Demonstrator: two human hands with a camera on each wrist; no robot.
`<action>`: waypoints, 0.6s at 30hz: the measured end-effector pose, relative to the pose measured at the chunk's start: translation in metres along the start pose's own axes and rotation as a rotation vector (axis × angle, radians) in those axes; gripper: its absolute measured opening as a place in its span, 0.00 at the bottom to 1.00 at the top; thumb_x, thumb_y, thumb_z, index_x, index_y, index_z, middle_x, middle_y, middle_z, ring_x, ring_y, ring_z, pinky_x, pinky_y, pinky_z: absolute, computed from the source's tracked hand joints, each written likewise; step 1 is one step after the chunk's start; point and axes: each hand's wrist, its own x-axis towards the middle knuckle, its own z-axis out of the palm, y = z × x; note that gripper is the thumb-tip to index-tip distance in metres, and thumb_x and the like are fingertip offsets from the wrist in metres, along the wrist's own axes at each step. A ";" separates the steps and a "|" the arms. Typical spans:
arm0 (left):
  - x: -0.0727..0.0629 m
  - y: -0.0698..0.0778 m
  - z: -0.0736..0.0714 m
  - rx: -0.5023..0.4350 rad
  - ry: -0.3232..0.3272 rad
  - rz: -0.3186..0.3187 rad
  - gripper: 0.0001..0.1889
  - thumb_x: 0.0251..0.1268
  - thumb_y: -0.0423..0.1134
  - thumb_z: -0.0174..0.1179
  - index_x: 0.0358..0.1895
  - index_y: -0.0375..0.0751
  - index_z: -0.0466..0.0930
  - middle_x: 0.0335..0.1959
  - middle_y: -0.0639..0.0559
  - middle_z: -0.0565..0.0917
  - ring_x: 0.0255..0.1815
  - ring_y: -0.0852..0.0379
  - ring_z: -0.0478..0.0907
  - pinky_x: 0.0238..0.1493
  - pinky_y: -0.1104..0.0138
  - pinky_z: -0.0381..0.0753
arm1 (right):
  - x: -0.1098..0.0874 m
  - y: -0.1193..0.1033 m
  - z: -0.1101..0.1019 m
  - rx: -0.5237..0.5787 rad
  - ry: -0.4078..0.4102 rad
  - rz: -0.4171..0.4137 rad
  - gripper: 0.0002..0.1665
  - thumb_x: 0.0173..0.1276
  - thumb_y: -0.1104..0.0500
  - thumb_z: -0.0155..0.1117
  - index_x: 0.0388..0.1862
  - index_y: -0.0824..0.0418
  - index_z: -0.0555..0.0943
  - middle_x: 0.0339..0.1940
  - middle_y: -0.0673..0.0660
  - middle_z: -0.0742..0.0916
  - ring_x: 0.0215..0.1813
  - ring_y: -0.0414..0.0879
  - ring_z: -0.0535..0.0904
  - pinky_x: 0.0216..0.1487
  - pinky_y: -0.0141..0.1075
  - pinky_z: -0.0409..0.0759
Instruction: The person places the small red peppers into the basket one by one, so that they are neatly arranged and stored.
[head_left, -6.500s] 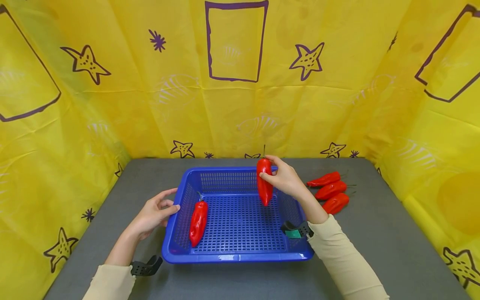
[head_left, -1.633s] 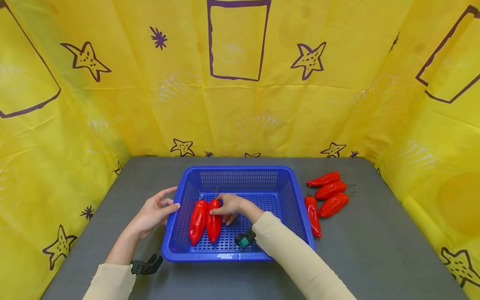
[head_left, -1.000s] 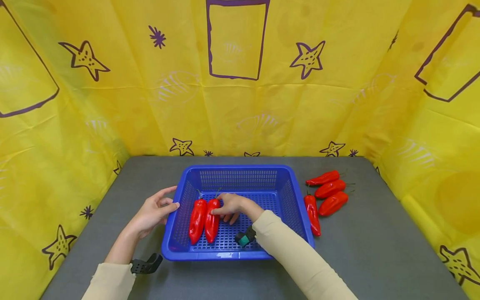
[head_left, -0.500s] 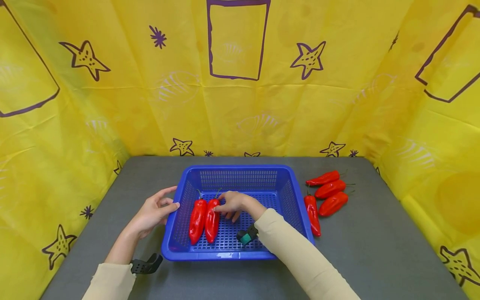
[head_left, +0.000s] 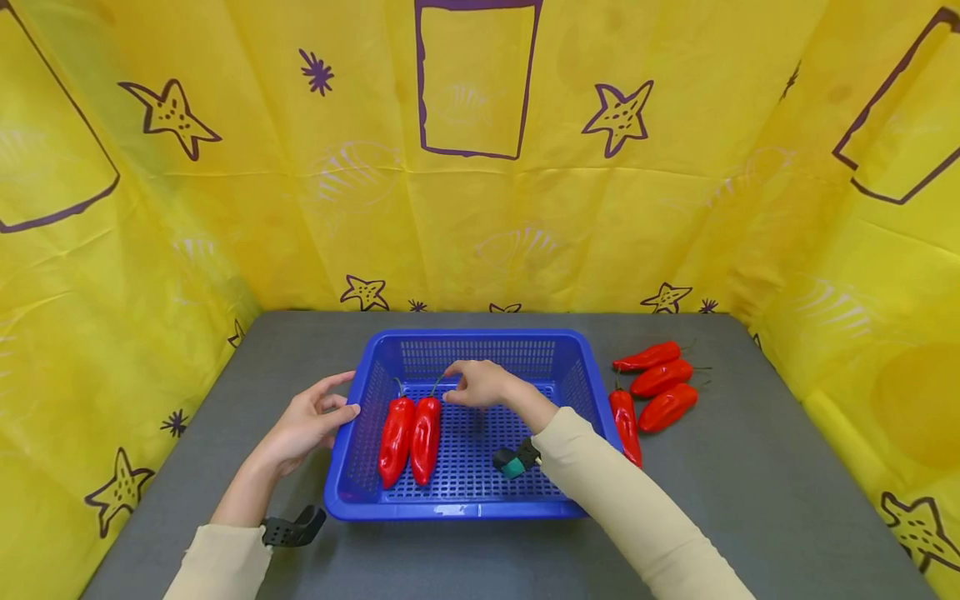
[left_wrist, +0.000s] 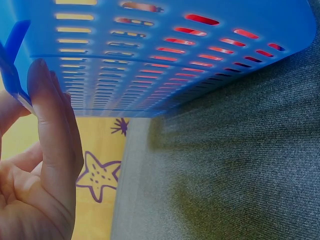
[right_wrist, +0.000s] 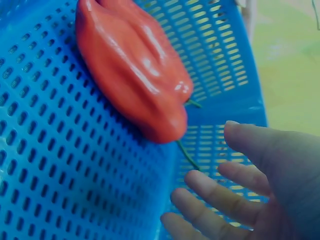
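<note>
A blue perforated plastic basket (head_left: 480, 511) stands in the middle of the table. My left hand (head_left: 303, 429) holds its left rim, thumb over the edge and fingers outside; the left wrist view shows these fingers (left_wrist: 47, 115) against the outer wall. Inside, two red peppers (head_left: 425, 442) lie side by side near the left wall, stems pointing away from me. Just right of the stems, my right hand (head_left: 483, 385) hovers over the basket floor, gripping nothing. In the right wrist view its fingers (right_wrist: 220, 192) are spread loosely, close to a green stem (right_wrist: 188, 156).
Several more red peppers (head_left: 662, 378) lie on the grey table (head_left: 750, 467) right of the basket; one of them (head_left: 625, 421) is beside its right wall, partly hidden by my sleeve. A yellow cloth (head_left: 480, 233) with sea drawings surrounds the table's back and sides.
My right hand brought the second pepper down beside the first, let it go, and has risen slightly up and to the right. My left hand stays on the rim.
</note>
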 end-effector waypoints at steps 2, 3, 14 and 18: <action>0.000 0.000 0.000 -0.006 0.000 0.000 0.37 0.61 0.40 0.60 0.70 0.43 0.50 0.39 0.39 0.78 0.33 0.47 0.82 0.33 0.53 0.83 | -0.003 0.000 -0.003 -0.021 0.027 -0.035 0.27 0.65 0.51 0.59 0.60 0.60 0.72 0.42 0.55 0.85 0.40 0.48 0.82 0.43 0.36 0.78; 0.000 0.000 0.000 -0.007 0.002 -0.001 0.37 0.61 0.40 0.60 0.70 0.43 0.50 0.39 0.39 0.79 0.32 0.47 0.82 0.33 0.53 0.83 | -0.004 -0.001 -0.005 -0.031 0.039 -0.049 0.26 0.65 0.51 0.59 0.59 0.60 0.72 0.42 0.54 0.85 0.43 0.47 0.81 0.46 0.36 0.77; 0.000 0.001 0.001 0.003 0.010 -0.007 0.37 0.61 0.39 0.60 0.70 0.44 0.51 0.38 0.40 0.79 0.32 0.48 0.82 0.33 0.53 0.83 | -0.021 -0.006 -0.024 -0.016 0.133 -0.138 0.25 0.65 0.52 0.59 0.60 0.57 0.72 0.41 0.52 0.85 0.37 0.41 0.81 0.41 0.33 0.78; 0.001 0.001 0.000 0.005 0.010 -0.011 0.37 0.61 0.39 0.60 0.70 0.44 0.51 0.38 0.40 0.78 0.33 0.48 0.82 0.33 0.53 0.83 | -0.031 -0.008 -0.033 0.031 0.160 -0.146 0.24 0.65 0.52 0.59 0.60 0.55 0.72 0.42 0.52 0.85 0.39 0.42 0.81 0.40 0.32 0.79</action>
